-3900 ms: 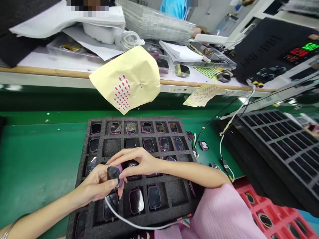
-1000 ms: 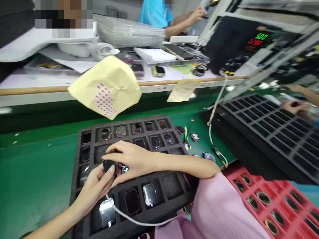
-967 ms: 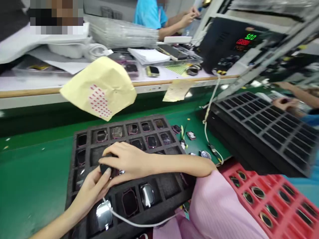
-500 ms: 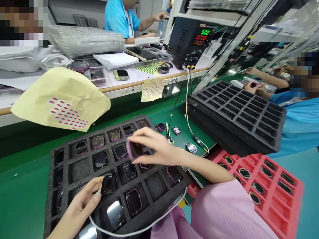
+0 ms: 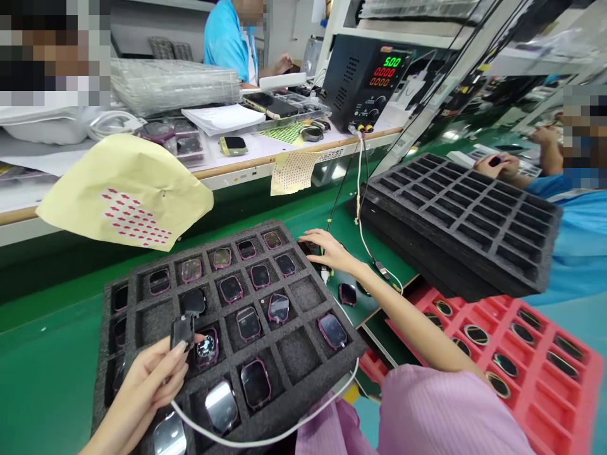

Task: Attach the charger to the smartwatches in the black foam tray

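A black foam tray [image 5: 303, 373] lies on the green belt, with smartwatch bodies [image 5: 249, 322] in many of its pockets. One watch [image 5: 207, 347] in it shows a lit dial. My left hand [image 5: 145, 382] pinches a small black charger puck [image 5: 183, 330] on a white cable [image 5: 265, 436], just above the tray's left side. My right hand [image 5: 332, 251] is stretched past the tray's right edge with fingers spread, fingertips on a dark loose watch [image 5: 309, 246] on the belt. Another loose watch [image 5: 348, 294] lies nearer me.
A stack of black foam trays [image 5: 455, 215] with bare pockets sits to the right, and a red tray [image 5: 502, 354] of round parts is in front of it. Cables [image 5: 359, 208] hang from a power supply [image 5: 365, 79]. A yellow sticker sheet [image 5: 128, 196] overhangs the shelf. Other people work behind and at right.
My right hand, which held a purple watch over the tray half a second ago, has moved right to the belt and no longer holds it. My left hand has raised the puck slightly.
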{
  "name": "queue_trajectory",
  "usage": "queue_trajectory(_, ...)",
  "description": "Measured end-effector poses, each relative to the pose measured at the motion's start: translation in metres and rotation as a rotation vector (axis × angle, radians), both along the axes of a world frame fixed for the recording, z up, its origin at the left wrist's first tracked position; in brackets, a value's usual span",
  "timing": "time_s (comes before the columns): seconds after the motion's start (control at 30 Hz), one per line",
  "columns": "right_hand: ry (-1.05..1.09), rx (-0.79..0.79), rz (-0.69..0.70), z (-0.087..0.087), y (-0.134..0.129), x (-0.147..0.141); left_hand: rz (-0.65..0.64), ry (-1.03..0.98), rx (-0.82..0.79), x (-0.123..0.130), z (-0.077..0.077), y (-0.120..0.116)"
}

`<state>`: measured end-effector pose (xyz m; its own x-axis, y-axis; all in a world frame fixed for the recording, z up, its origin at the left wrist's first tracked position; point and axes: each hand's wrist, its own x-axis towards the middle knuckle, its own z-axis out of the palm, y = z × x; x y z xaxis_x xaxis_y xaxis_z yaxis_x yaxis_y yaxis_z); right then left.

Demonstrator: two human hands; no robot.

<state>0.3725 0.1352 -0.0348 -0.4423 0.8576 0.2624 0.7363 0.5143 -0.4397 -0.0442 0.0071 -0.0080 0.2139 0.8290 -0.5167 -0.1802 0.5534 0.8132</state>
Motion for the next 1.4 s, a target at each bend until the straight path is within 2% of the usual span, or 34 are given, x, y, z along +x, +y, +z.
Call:
queue_trajectory(0.1,-0.054,-0.011,-0.003,0.001,0.004,0.006,0.001,-0.006,0.001,0.0,0.0,0.0)
queue_trajectory(0.23,-0.14,-0.014,-0.101,0.004,0.008,0.012,-0.009,-0.008,0.005,-0.001,-0.001,0.0)
queue_trajectory(0.4,-0.259,-0.034,-0.265,-0.003,0.005,-0.002,-0.018,-0.007,0.018,-0.001,-0.003,0.0)
queue_trajectory(0.57,-0.257,-0.004,-0.397,-0.002,0.005,-0.01,-0.018,-0.001,0.023,-0.001,-0.002,0.0)
queue_trajectory(0.73,-0.207,0.015,-0.484,0.003,0.028,-0.001,-0.001,0.005,0.007,0.0,0.0,0.0)
queue_trajectory(0.87,-0.213,-0.004,-0.538,-0.006,0.053,0.002,0.015,0.019,-0.001,0.001,0.001,0.0)
queue_trajectory(1.07,-0.221,-0.04,-0.553,-0.023,0.068,0.003,0.078,0.024,-0.005,0.005,0.003,-0.001)
queue_trajectory(1.4,-0.203,-0.071,-0.531,-0.028,0.062,0.01,0.171,0.026,-0.09,0.001,-0.001,-0.002)
